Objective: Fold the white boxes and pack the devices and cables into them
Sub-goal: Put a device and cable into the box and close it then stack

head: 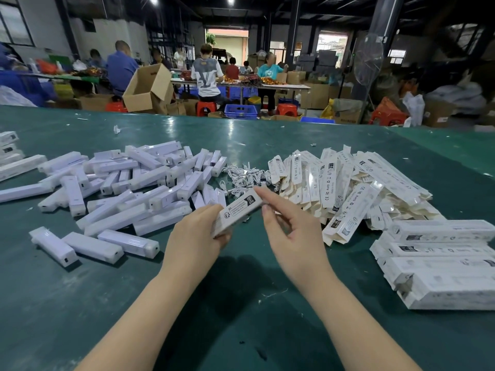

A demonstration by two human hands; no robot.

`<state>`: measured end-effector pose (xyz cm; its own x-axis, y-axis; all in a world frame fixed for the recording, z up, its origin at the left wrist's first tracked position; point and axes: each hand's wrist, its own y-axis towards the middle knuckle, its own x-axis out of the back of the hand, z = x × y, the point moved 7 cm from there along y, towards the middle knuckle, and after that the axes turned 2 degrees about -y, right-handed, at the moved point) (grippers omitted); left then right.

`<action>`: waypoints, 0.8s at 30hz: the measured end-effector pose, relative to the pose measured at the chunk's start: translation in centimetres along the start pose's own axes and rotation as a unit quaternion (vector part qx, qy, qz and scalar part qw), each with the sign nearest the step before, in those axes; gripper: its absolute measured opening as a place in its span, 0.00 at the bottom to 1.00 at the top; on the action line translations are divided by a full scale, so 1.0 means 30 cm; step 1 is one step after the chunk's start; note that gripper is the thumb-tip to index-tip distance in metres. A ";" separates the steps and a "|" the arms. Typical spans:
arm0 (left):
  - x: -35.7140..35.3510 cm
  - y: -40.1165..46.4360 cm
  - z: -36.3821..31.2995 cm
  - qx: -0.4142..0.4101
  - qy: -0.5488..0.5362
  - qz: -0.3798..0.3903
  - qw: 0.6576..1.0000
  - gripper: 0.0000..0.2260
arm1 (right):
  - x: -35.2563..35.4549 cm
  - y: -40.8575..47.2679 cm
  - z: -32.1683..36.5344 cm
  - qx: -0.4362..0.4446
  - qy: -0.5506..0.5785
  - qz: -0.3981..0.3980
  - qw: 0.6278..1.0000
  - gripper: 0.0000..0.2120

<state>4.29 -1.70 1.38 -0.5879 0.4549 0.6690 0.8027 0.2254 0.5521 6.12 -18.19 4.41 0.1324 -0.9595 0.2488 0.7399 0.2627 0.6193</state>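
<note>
My left hand (pixel 198 231) grips the near end of a white box (pixel 239 210) with black print, held above the green table (pixel 241 303). My right hand (pixel 289 226) has its fingertips at the box's far end, index finger and thumb touching it. Left of the hands lies a heap of white bar-shaped devices (pixel 134 183). Behind the box sits a tangle of white cables (pixel 245 176). On the right is a pile of flat unfolded boxes (pixel 348 188).
Packed white boxes (pixel 442 261) are stacked at the right edge. More white boxes (pixel 10 153) lie at the far left. Beyond the table, people sit at other benches among cardboard cartons (pixel 147 87), red stools and blue crates.
</note>
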 end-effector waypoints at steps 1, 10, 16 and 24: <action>0.003 -0.001 0.002 0.001 -0.005 -0.001 1.000 0.09 | -0.005 -0.004 0.014 0.032 -0.030 0.005 0.999 0.19; 0.008 -0.006 -0.049 -0.027 0.016 -0.004 1.000 0.08 | 0.045 0.009 -0.064 -0.105 0.159 -0.075 0.979 0.09; 0.026 -0.007 -0.058 -0.043 0.044 -0.028 0.998 0.09 | 0.028 0.010 -0.089 -0.140 0.233 -0.073 0.960 0.10; 0.032 -0.009 -0.062 -0.038 0.035 -0.037 0.998 0.12 | -0.013 -0.012 -0.062 -0.127 0.162 -0.042 0.978 0.15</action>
<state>3.32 -2.93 2.81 -0.6537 0.3769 0.6562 0.7478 0.1890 0.6365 7.04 -18.08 2.70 0.2350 -0.9695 -0.0699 0.8916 0.1864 0.4127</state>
